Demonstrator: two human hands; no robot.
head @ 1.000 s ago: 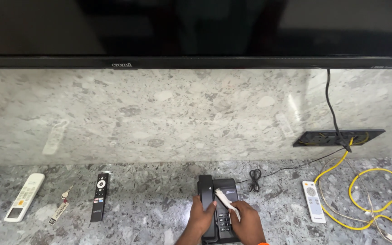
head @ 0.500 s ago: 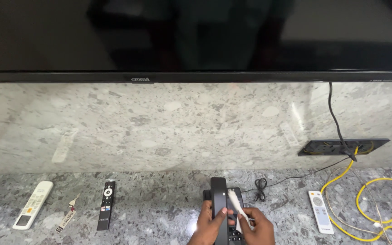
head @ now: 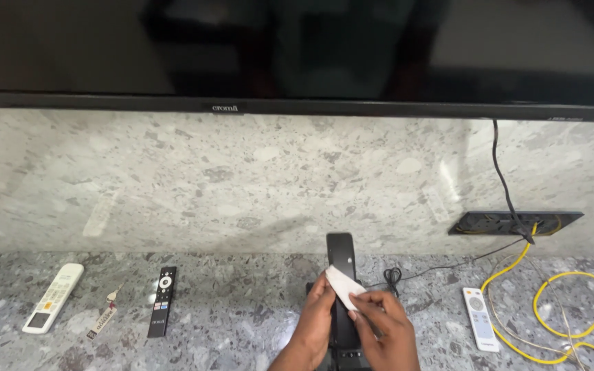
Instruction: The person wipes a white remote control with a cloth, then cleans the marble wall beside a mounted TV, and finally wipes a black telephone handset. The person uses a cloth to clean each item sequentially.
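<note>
My left hand (head: 314, 323) grips a black telephone handset (head: 342, 255), which is lifted and stands up off the black telephone base (head: 344, 357) at the bottom middle. My right hand (head: 386, 326) pinches a small white wipe (head: 342, 287) and presses it against the front of the handset. Both hands partly cover the handset's lower half and the base.
On the grey stone counter lie a white remote (head: 53, 298) at far left, a key with a tag (head: 103, 316), a black remote (head: 162, 301), a small white remote (head: 480, 319) and yellow cable loops (head: 572, 309). A black wall socket strip (head: 513, 222) and a large dark screen (head: 290, 48) are behind.
The handset has been lifted off the base and raised upright by my left hand. My right hand has moved the white wipe up onto the handset's face.
</note>
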